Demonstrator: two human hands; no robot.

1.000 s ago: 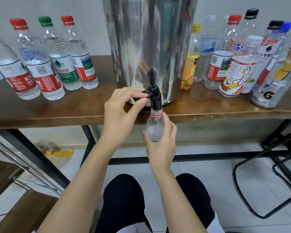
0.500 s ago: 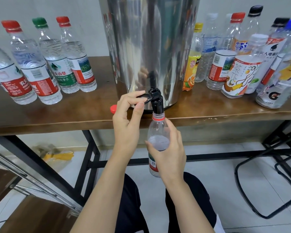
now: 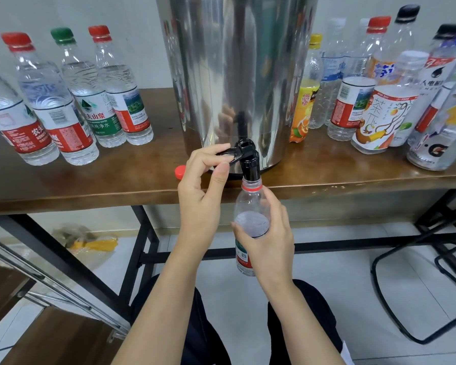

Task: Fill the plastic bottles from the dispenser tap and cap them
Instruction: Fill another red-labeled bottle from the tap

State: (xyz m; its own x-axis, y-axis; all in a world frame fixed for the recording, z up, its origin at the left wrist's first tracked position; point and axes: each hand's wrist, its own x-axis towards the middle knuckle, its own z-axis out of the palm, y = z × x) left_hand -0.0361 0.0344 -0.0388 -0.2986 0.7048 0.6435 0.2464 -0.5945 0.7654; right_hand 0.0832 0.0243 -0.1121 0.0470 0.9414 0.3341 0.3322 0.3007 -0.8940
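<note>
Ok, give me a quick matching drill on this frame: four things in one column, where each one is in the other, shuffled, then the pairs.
1 loose red cap
2 uncapped bottle
3 tap lever
4 green-capped bottle

A pinched by the left hand
B standing in the far-left group on the table
C held under the spout by the right hand
D lying beside the dispenser base

Pairs: 1-D, 2-C, 3-A, 4-B.

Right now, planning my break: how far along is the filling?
Done: capped, filled bottles stand left. In hand: the right hand holds an open bottle under the tap, nearly full; the left hand pinches the lever. Left: its red cap, then the seemingly empty bottles at right.
</note>
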